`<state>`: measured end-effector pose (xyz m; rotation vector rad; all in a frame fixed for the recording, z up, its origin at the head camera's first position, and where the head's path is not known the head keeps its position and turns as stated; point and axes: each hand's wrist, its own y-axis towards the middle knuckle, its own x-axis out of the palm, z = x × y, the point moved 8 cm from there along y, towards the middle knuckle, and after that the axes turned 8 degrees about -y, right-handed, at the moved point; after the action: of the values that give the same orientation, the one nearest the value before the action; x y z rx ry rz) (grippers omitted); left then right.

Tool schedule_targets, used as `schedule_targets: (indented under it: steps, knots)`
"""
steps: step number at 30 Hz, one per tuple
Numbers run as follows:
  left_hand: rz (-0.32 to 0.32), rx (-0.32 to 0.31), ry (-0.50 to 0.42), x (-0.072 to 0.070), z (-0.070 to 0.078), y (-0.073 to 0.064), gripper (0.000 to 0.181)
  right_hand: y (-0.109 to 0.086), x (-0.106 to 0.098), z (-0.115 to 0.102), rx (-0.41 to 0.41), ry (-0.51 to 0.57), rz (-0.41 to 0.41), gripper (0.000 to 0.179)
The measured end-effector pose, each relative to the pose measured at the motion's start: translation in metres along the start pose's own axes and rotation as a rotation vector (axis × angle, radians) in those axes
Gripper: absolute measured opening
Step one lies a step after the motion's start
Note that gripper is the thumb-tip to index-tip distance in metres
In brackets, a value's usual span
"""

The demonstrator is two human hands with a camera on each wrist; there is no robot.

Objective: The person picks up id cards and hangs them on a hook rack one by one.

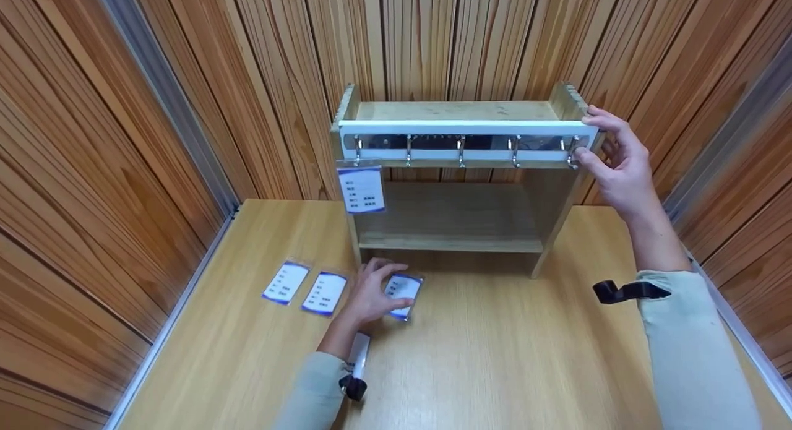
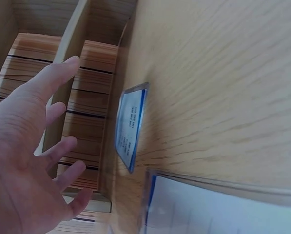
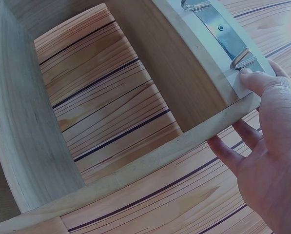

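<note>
My left hand [image 1: 373,294] hovers low over the table, fingers spread and holding nothing. Just beside it lies a clear-sleeved name badge [image 1: 403,296] with blue edges, its left side overlapped by the hand in the head view. In the left wrist view the same badge [image 2: 130,126] lies past the fingertips. With thumb in front and fingers behind, my right hand [image 1: 622,164] grips the right end of a white hook rail [image 1: 433,127] on the wooden shelf [image 1: 451,238]. Its thumb is by the last metal hook [image 3: 242,59]. From the leftmost hook hangs another badge [image 1: 362,190].
Two more badges [image 1: 285,283] [image 1: 325,292] lie on the table left of my left hand. Another badge [image 1: 359,354] is partly hidden under the left forearm. Wood-plank walls [image 1: 421,40] stand behind and on both sides of the wooden table [image 1: 495,356].
</note>
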<state>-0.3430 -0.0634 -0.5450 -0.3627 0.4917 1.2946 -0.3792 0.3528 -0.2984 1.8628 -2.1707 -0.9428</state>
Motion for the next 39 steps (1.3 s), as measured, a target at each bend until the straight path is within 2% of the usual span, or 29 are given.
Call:
schedule_targets:
  steps: [8, 12, 17, 22, 29, 39]
  knots:
    - [-0.007, 0.020, 0.003, 0.007, -0.005, 0.004, 0.068, 0.000, 0.001, -0.003, -0.016, 0.049, 0.003, 0.046]
    - [-0.018, -0.018, -0.004, 0.010, -0.010, 0.007, 0.066, 0.001, 0.002, -0.004, -0.018, 0.053, 0.001, 0.046]
    - [-0.023, -0.034, 0.002, 0.014, -0.015, 0.008, 0.066, 0.001, 0.001, -0.003, -0.012, 0.031, 0.003, 0.046]
    - [-0.010, -0.042, 0.023, 0.016, -0.016, 0.009, 0.063, 0.001, 0.001, -0.004, -0.013, 0.021, 0.006, 0.046]
    - [0.007, -0.089, 0.044, 0.017, -0.019, 0.009, 0.064, 0.001, 0.001, -0.004, -0.009, 0.026, 0.008, 0.046]
    - [0.045, -0.039, 0.151, 0.021, -0.024, 0.007, 0.061, -0.001, 0.002, 0.001, -0.002, 0.049, 0.000, 0.047]
